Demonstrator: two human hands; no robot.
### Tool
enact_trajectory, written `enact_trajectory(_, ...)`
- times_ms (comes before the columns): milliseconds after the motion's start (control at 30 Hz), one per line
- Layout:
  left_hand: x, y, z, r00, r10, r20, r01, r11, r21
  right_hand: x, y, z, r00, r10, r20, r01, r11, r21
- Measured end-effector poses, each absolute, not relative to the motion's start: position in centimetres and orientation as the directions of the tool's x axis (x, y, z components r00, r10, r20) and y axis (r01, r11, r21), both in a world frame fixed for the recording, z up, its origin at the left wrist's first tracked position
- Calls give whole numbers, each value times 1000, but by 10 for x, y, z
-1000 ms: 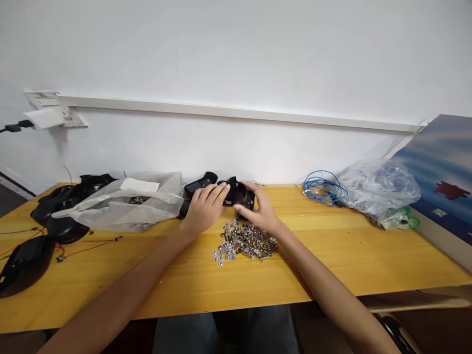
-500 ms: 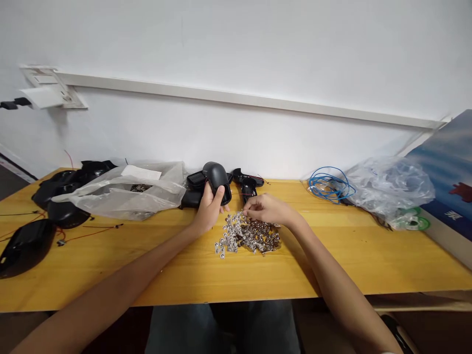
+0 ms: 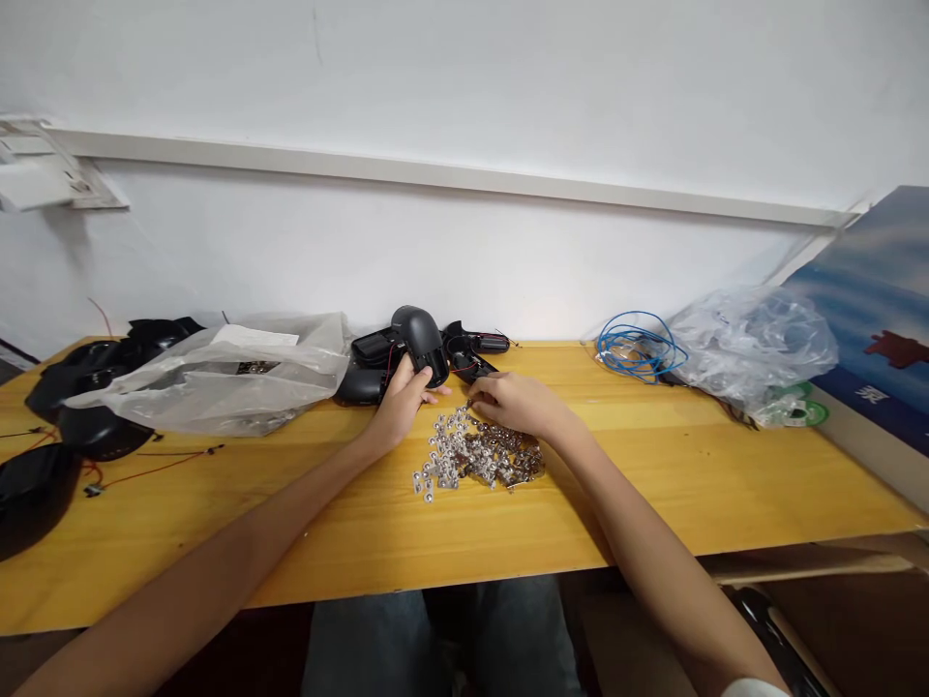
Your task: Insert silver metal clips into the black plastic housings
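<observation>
My left hand (image 3: 398,409) is shut on a black plastic shell (image 3: 423,341), which stands upright at the back of the table. Close in front of it lies a pile of small silver metal fittings (image 3: 471,457). My right hand (image 3: 517,405) rests its fingertips on the pile's upper edge. Whether those fingers pinch a fitting is hidden. Further black plastic parts (image 3: 370,385) lie behind and beside my left hand, with thin red wires among them.
A yellow wooden table (image 3: 653,494) runs along a white wall. To the left lie a plastic bag (image 3: 218,392) and black shells (image 3: 98,433). To the right are coiled blue wire (image 3: 639,348), a clear bag (image 3: 755,348), a green spool (image 3: 794,411) and a blue box (image 3: 882,290).
My left hand has raised the black shell upright from the dark parts. My right hand has moved from those parts down onto the metal pile. The view has also shifted slightly.
</observation>
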State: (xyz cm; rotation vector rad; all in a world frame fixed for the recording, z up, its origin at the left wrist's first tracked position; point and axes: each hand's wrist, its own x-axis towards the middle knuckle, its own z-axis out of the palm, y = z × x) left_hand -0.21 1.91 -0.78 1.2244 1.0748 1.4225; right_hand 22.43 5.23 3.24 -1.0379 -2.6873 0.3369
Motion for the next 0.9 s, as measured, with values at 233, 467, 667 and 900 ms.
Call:
enact_trajectory(233,-5,19,-5,12,987,162,-129,-159,979,218,51,30,-688,686,238,561,710,-424)
enact_trajectory(467,0,21,-16,153,943,296,-125,-278,952,208,51,27,-503,798,332,252,503,-827)
enact_trajectory(667,6,19,-20,212,909,360,-172,-328,929,190,52,6,-416,881,225,93,288,-953)
enact_trajectory(900,7,15,-21,247,896,370,-136,-346,929,187,51,1,-413,896,165,71,212,-975)
